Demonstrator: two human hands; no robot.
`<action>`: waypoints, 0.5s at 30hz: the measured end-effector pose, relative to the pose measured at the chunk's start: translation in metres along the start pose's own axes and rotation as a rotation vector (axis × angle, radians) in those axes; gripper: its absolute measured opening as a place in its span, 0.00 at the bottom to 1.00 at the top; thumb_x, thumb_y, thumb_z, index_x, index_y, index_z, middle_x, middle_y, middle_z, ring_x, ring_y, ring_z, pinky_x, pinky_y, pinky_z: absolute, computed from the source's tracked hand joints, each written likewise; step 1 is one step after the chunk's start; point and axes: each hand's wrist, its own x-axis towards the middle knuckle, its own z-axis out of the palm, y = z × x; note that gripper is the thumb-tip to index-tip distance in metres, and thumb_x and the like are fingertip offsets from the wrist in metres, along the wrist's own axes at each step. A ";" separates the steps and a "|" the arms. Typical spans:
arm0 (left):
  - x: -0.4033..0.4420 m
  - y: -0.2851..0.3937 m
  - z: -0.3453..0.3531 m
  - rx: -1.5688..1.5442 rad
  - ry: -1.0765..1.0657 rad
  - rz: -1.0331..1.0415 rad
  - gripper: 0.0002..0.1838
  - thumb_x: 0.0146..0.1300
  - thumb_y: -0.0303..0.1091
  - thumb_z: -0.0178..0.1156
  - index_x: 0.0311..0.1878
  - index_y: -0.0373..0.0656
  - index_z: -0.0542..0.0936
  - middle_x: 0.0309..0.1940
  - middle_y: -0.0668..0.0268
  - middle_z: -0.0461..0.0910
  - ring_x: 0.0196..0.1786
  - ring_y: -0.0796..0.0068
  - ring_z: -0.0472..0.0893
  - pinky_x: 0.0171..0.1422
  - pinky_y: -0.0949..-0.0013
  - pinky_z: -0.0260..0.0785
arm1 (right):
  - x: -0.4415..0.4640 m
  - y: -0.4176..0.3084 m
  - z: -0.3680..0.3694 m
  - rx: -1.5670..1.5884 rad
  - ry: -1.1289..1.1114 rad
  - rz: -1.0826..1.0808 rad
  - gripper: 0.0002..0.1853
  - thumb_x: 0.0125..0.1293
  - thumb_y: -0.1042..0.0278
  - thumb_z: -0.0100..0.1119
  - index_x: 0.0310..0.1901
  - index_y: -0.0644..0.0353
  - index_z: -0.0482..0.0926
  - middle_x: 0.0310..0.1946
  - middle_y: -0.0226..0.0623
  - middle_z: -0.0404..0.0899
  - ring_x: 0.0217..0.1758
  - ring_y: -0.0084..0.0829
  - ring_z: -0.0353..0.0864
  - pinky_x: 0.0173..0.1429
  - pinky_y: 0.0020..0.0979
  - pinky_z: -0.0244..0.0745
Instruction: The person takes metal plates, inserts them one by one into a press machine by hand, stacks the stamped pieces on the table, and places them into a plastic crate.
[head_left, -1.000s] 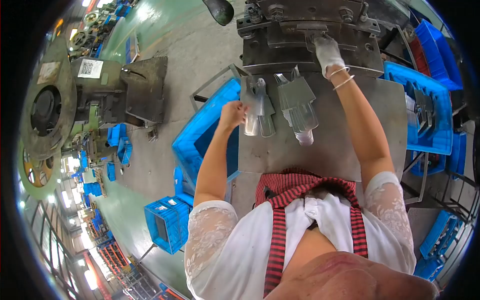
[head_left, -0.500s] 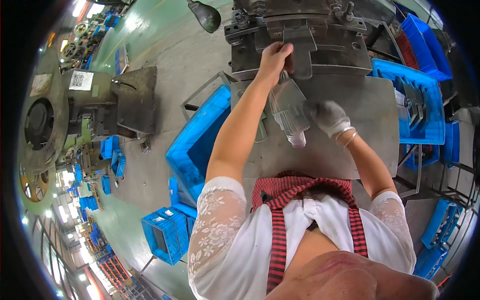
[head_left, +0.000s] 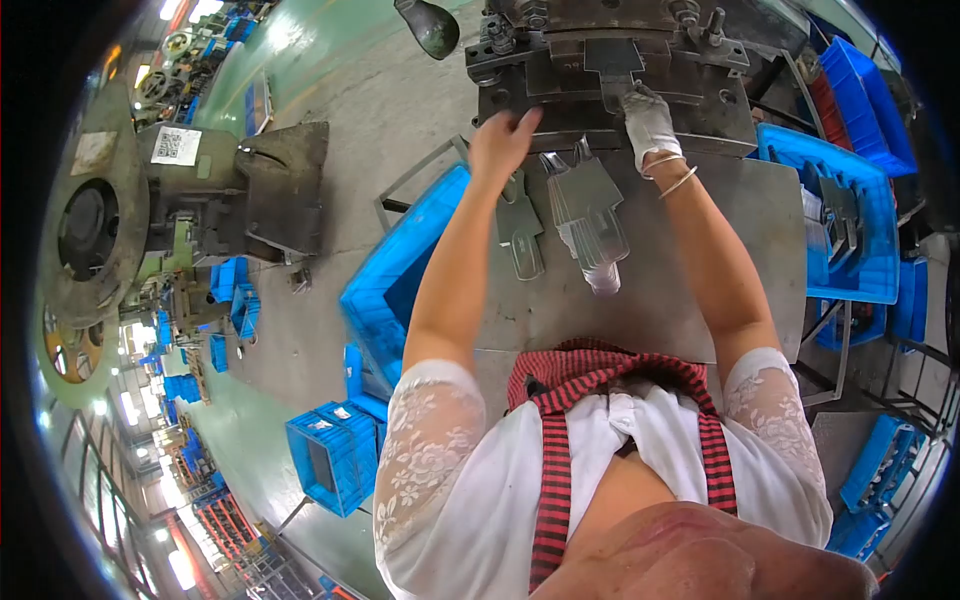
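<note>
My right hand [head_left: 650, 122], in a pale work glove, reaches to the press die [head_left: 690, 82] with its fingers closed at the edge of a flat metal plate [head_left: 612, 58]. That plate lies in the die, its narrower end towards me. My bare left hand [head_left: 503, 146] is over the die's front left edge, thumb apart from the fingers, holding nothing. Below it, one or more cut metal plates [head_left: 518, 225] lie on the metal table [head_left: 700, 270]. To their right is a fanned stack of similar plates [head_left: 588, 200].
A large blue bin [head_left: 365, 290] stands left of the table. On the right, another blue bin [head_left: 870, 270] holds metal plates, with a further blue bin [head_left: 865, 105] behind it. A dark lamp-like object [head_left: 432, 28] hangs at top left. Another machine [head_left: 285, 190] stands across the aisle.
My left hand has let go of the plate and moved left. My right hand has gone from beside the stack up to the die. The plate now sits farther into the die.
</note>
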 end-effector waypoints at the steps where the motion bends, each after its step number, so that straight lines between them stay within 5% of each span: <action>1: -0.022 -0.017 -0.014 0.150 0.011 0.011 0.28 0.49 0.60 0.50 0.27 0.39 0.77 0.28 0.53 0.77 0.37 0.54 0.76 0.38 0.59 0.67 | 0.001 0.003 -0.002 -0.237 -0.032 -0.047 0.14 0.58 0.73 0.35 0.39 0.60 0.74 0.38 0.37 0.76 0.45 0.31 0.73 0.53 0.25 0.64; 2: -0.039 -0.037 -0.020 0.316 -0.087 -0.092 0.29 0.48 0.61 0.51 0.27 0.38 0.77 0.29 0.53 0.77 0.37 0.53 0.76 0.38 0.58 0.67 | 0.002 0.000 -0.009 -0.389 -0.118 -0.124 0.14 0.58 0.73 0.35 0.39 0.60 0.74 0.39 0.38 0.76 0.46 0.31 0.73 0.53 0.24 0.64; 5: -0.089 -0.075 -0.019 0.569 -0.406 -0.323 0.30 0.46 0.62 0.52 0.29 0.38 0.78 0.32 0.52 0.77 0.37 0.53 0.76 0.39 0.58 0.68 | -0.003 0.001 -0.006 -0.017 -0.019 -0.041 0.14 0.59 0.72 0.35 0.39 0.60 0.74 0.40 0.39 0.75 0.46 0.31 0.72 0.53 0.24 0.64; 9: -0.119 -0.080 0.000 0.425 -0.369 -0.287 0.29 0.46 0.60 0.55 0.30 0.36 0.78 0.29 0.51 0.77 0.34 0.54 0.77 0.37 0.59 0.68 | -0.002 0.010 0.004 0.077 0.032 0.005 0.14 0.60 0.68 0.38 0.41 0.60 0.74 0.40 0.41 0.75 0.47 0.32 0.72 0.52 0.25 0.65; 11: -0.117 -0.094 0.007 0.257 -0.345 -0.241 0.28 0.47 0.57 0.56 0.29 0.35 0.77 0.26 0.51 0.77 0.31 0.55 0.77 0.36 0.61 0.69 | 0.002 -0.011 -0.010 0.325 -0.030 0.203 0.13 0.57 0.71 0.40 0.39 0.61 0.74 0.39 0.44 0.75 0.46 0.34 0.72 0.52 0.28 0.65; 13: -0.118 -0.106 0.006 0.060 -0.260 -0.260 0.22 0.49 0.50 0.57 0.27 0.35 0.76 0.20 0.54 0.76 0.27 0.61 0.78 0.32 0.64 0.69 | 0.011 -0.019 -0.029 -0.298 -0.186 0.055 0.12 0.55 0.73 0.40 0.37 0.62 0.74 0.38 0.45 0.75 0.46 0.35 0.73 0.53 0.29 0.64; 14: -0.121 -0.110 0.000 -0.028 -0.235 -0.262 0.20 0.50 0.47 0.58 0.25 0.35 0.76 0.17 0.56 0.76 0.25 0.64 0.78 0.30 0.65 0.69 | -0.003 -0.001 -0.016 -0.543 0.011 -0.341 0.12 0.52 0.75 0.41 0.35 0.62 0.75 0.35 0.45 0.76 0.45 0.36 0.73 0.54 0.29 0.64; 15: -0.117 -0.111 -0.004 -0.207 -0.227 -0.302 0.17 0.51 0.45 0.58 0.25 0.36 0.75 0.17 0.58 0.75 0.24 0.67 0.77 0.28 0.68 0.69 | -0.010 0.018 -0.006 -0.494 -0.009 -0.347 0.12 0.52 0.75 0.41 0.35 0.62 0.75 0.35 0.45 0.76 0.45 0.36 0.73 0.54 0.29 0.64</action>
